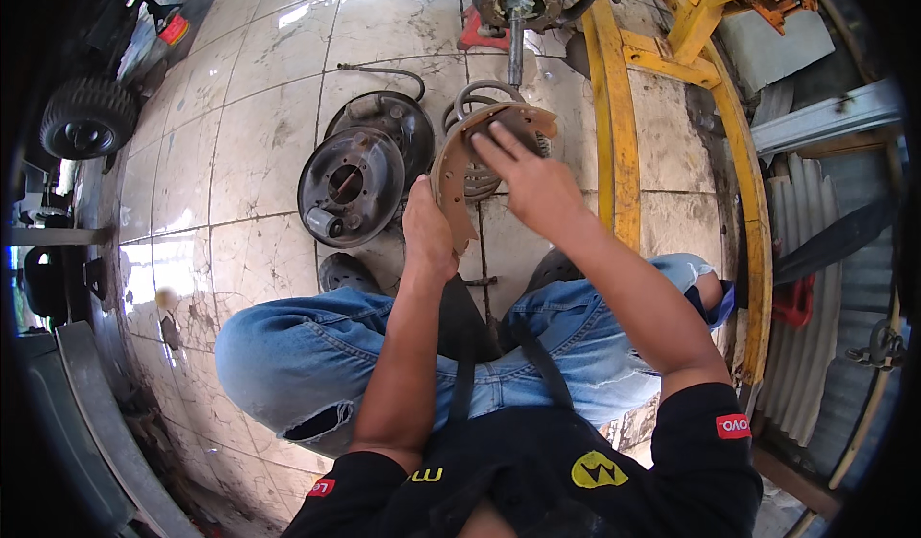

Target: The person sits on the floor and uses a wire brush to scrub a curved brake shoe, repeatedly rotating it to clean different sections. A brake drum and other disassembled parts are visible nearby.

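A curved brown brake shoe [449, 181] with holes along its web is raised in front of my knees. My left hand [429, 226] grips its left side, fingers wrapped round the edge. Over its upper part reaches my right hand [537, 185], two fingers stretched forward and pressing a dark sheet [491, 133] that looks like sandpaper against the shoe. My palm hides part of this sheet. Behind the shoe, on the floor, lies a coil spring [480, 188], partly covered by the shoe and my hand.
Left of the shoe, two round black brake backing plates [318, 175] overlap on the tiled floor [221, 188]. A hub with a shaft [516, 44] hangs ahead. The yellow metal stand [619, 145] rises close on my right. A wheel [88, 116] stands far left.
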A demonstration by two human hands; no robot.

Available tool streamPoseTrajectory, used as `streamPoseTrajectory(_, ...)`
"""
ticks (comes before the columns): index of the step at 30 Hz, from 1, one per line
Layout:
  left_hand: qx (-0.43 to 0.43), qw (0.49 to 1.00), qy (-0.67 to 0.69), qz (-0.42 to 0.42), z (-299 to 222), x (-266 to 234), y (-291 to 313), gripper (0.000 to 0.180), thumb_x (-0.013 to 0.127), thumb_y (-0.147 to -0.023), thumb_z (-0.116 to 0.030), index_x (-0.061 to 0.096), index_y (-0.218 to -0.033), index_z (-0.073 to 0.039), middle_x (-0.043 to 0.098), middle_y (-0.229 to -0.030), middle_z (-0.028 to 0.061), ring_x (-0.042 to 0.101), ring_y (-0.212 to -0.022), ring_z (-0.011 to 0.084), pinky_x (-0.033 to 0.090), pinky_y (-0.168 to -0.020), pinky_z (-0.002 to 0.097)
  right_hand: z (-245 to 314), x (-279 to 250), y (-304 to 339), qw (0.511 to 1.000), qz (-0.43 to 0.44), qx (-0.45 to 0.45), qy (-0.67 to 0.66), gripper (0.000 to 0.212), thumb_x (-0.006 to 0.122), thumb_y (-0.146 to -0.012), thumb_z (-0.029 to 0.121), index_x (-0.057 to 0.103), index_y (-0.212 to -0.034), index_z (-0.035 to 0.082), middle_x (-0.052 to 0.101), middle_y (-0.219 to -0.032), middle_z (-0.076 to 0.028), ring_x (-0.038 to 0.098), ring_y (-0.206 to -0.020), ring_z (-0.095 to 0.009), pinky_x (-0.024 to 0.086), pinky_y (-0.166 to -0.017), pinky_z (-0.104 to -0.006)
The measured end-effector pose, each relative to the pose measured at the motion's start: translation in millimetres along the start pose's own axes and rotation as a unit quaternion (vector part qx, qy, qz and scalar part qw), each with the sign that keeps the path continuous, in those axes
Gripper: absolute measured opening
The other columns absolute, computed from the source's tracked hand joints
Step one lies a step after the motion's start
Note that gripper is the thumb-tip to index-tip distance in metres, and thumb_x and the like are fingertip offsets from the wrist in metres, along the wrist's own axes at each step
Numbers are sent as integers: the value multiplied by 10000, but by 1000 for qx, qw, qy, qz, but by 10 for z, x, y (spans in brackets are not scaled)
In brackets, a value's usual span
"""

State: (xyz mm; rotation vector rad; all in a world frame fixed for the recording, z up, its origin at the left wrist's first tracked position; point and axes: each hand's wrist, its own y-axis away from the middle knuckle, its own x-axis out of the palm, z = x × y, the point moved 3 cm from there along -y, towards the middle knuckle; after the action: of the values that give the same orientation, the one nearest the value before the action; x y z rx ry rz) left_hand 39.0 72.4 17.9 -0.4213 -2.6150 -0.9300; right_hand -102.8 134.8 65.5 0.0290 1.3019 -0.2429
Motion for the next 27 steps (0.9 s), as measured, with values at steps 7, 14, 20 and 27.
streamPoseTrajectory(7, 30, 999, -8, 9, 34, -53, -49, 417, 406, -1009, -425, 599, -1067, -60, 588, -865, 72, 583, -696, 200, 490, -545, 372, 45, -22, -22, 1000, 26, 14, -7, 724, 575, -747, -26, 486, -1428, 201, 480, -1480, -101, 698, -867, -375, 587, -730, -451)
streamPoseTrajectory(14, -4, 1000, 7, 0, -31, 25, 40, 417, 396, -1016, -422, 605, -1062, -64, 588, -857, 72, 582, -703, 196, 486, -543, 376, 71, 23, 6, 1000, 10, -15, -14, 721, 566, -748, -22, 484, -1430, 195, 480, -1482, -91, 697, -878, -368, 586, -733, -454)
streamPoseTrajectory(20, 17, 1000, -5, 3, 26, -30, -33, 412, 395, -1018, -420, 610, -1063, -72, 588, -862, 65, 579, -724, 187, 487, -568, 385, 87, 42, 27, 1000, 0, -20, -9, 721, 562, -752, -15, 477, -1436, 196, 475, -1488, -82, 702, -872, -357, 585, -732, -447)
streamPoseTrajectory(27, 7, 1000, 1, 5, 10, -19, -2, 413, 396, -1019, -421, 609, -1068, -71, 588, -885, 67, 575, -726, 189, 487, -570, 382, 48, -28, -19, 999, 31, 22, 0, 723, 567, -748, -16, 479, -1434, 196, 481, -1481, -81, 698, -862, -365, 584, -726, -451)
